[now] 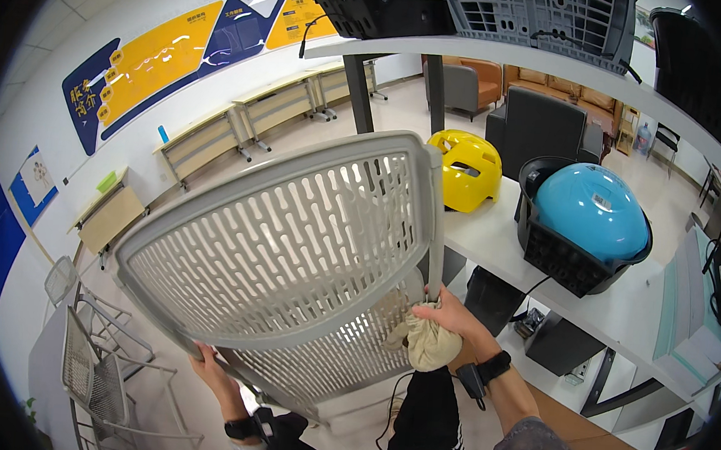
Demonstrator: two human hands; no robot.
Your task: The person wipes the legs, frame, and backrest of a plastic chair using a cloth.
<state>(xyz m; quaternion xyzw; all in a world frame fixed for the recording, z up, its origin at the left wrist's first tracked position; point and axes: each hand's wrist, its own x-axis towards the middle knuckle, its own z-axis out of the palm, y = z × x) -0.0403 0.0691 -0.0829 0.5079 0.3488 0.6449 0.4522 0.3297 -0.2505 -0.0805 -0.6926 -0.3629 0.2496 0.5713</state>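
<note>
A grey plastic chair (pixel 287 324) with a slotted backrest and seat fills the middle of the view, tilted in front of me. My left hand (pixel 217 380) is closed around the frame at the backrest's lower left corner. On the opposite side, my right hand (pixel 452 317) is wrapped round a bunched beige cloth (pixel 433 344), close against the chair's right upright. Part of the cloth hangs below the fingers, and more of it shows through the slots. Black bands circle both wrists.
Right of the chair, a white shelf (pixel 502 235) carries a yellow helmet (pixel 468 172) and a blue helmet (pixel 593 212) in a black crate (pixel 564 268). More grey chairs (pixel 103 378) stand at the left. Folding tables (pixel 203 143) line the far wall.
</note>
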